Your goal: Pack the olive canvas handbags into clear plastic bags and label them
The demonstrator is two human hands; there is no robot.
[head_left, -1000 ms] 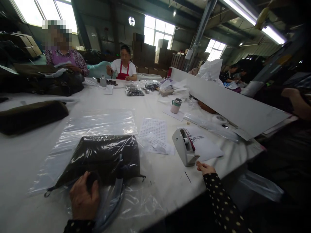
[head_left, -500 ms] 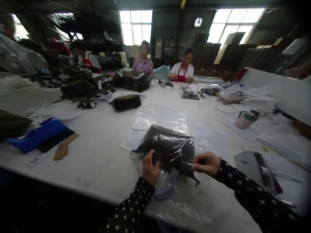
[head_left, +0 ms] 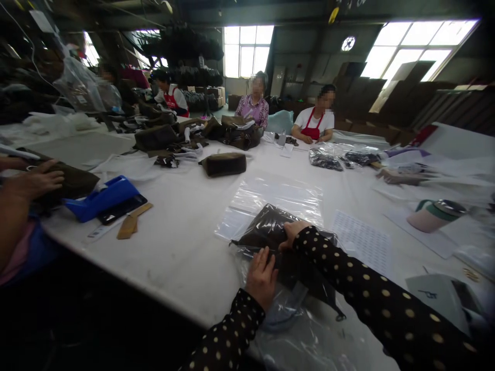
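Observation:
A dark bag in clear plastic (head_left: pixel 266 221) lies on the white table near its front edge. My left hand (head_left: pixel 262 275) rests on the near left part of the plastic, fingers extended. Over the middle of the bag is my right hand (head_left: pixel 294 234), its fingers bent down against the plastic and partly hidden, so its grip is unclear. Loose clear plastic (head_left: pixel 309 335) spreads toward the table edge. Flat clear bags (head_left: pixel 301 190) lie beyond the dark bag, and a printed sheet (head_left: pixel 361 239) is to its right.
At left, another person's hand (head_left: pixel 34 180) rests on a dark bag, near a blue holder (head_left: pixel 100 198). A pink cup (head_left: pixel 435 216) and a grey dispenser (head_left: pixel 444 299) stand at right. Persons sit across the table (head_left: pixel 181 206).
My right hand has moved left from the bag's right side onto its middle. The view has shifted left, bringing another person's arm into sight. My left hand remains on the plastic.

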